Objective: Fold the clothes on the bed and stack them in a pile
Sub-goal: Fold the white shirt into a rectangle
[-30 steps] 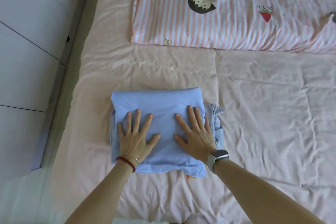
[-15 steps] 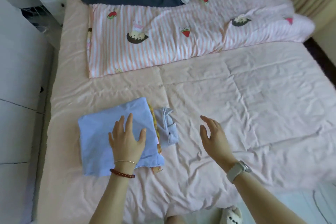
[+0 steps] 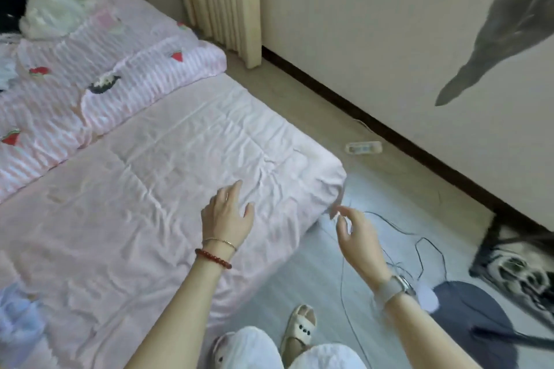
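Clothes: my folded pile [image 3: 18,308] shows only as a blurred pale blue heap at the lower left edge of the view, lying on the bed near its close edge, well apart from both my hands.
Bed: the pink sheet [image 3: 135,189] is wrinkled; its right corner hangs rounded over the floor.
Left hand: my left hand [image 3: 227,216] is above the sheet near the bed's right corner, palm down, fingers straight and a little spread, thumb out to the right, holding nothing. I cannot tell whether the fingertips touch the sheet.
Left wrist: a red bead bracelet [image 3: 213,258] and a thin gold bangle [image 3: 220,241] sit on it.
Right hand: my right hand [image 3: 358,241] is off the bed, over the floor just beside the bed corner, fingers loosely bent and apart, gripping nothing.
Right wrist: a watch [image 3: 392,286] with a pale strap.
Quilt: a pink striped quilt [image 3: 90,84] with strawberry prints lies folded across the far part of the bed.
Far clothes: white and dark fabric [image 3: 54,3] is heaped at the far left, too blurred to sort out.
Floor: thin dark cables [image 3: 419,249] trail over it, and a power strip [image 3: 363,148] lies by the wall.
Feet: a slipper [image 3: 299,329] shows below my white trousers [image 3: 254,350].
Wall side: a pale radiator [image 3: 221,3] stands beyond the bed.
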Demonstrator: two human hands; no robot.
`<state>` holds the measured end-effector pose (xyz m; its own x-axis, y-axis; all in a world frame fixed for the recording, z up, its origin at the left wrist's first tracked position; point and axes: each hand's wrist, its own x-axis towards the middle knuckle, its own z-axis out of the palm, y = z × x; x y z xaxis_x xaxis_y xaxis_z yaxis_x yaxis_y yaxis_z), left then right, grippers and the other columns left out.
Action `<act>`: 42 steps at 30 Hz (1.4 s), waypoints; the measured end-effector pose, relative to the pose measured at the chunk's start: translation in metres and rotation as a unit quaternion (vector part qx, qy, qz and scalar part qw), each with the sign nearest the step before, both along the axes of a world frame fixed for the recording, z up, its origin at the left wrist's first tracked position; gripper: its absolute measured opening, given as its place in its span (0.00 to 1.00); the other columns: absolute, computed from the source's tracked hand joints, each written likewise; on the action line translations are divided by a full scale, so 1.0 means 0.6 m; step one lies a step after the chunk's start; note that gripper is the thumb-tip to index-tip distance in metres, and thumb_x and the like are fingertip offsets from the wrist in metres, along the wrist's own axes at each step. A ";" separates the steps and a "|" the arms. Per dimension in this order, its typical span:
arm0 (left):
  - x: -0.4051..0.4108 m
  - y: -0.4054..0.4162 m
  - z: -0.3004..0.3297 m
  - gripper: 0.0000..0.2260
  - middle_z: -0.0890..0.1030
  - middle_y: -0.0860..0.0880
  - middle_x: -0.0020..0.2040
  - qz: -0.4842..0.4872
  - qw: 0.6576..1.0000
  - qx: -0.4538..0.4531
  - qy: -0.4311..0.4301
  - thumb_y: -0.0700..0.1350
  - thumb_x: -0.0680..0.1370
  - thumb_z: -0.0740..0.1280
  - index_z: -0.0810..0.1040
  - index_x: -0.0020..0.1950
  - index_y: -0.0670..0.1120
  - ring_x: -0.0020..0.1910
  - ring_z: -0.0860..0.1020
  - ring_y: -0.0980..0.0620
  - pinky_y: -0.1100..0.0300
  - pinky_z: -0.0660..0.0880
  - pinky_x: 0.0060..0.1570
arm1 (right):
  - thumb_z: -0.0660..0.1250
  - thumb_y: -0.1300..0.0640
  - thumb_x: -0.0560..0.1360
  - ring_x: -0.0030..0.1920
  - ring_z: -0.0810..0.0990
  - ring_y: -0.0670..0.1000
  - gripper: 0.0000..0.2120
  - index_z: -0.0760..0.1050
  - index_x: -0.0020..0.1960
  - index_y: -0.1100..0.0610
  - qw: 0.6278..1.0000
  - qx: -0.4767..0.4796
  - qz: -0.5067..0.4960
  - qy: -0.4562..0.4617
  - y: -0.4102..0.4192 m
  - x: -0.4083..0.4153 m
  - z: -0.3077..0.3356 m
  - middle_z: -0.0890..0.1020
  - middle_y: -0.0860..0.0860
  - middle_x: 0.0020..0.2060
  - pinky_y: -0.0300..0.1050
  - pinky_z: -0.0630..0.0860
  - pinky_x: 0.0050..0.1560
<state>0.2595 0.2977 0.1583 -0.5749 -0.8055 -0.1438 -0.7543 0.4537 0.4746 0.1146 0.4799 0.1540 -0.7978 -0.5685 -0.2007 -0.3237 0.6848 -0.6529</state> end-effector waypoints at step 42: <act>-0.857 -0.789 0.089 0.18 0.74 0.46 0.64 0.341 0.937 -0.080 0.007 0.47 0.77 0.63 0.72 0.66 0.46 0.62 0.72 0.44 0.52 0.68 0.58 | 0.53 0.54 0.80 0.59 0.71 0.55 0.16 0.69 0.65 0.54 0.834 0.004 0.529 0.156 -1.081 -0.972 0.102 0.76 0.52 0.56 0.47 0.68 0.55</act>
<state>-0.2545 -0.1757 0.2118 0.0799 -0.9967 0.0144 -0.8891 -0.0647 0.4530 -0.4687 -0.1688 0.2153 0.1347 -0.9873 -0.0843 -0.9026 -0.0872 -0.4216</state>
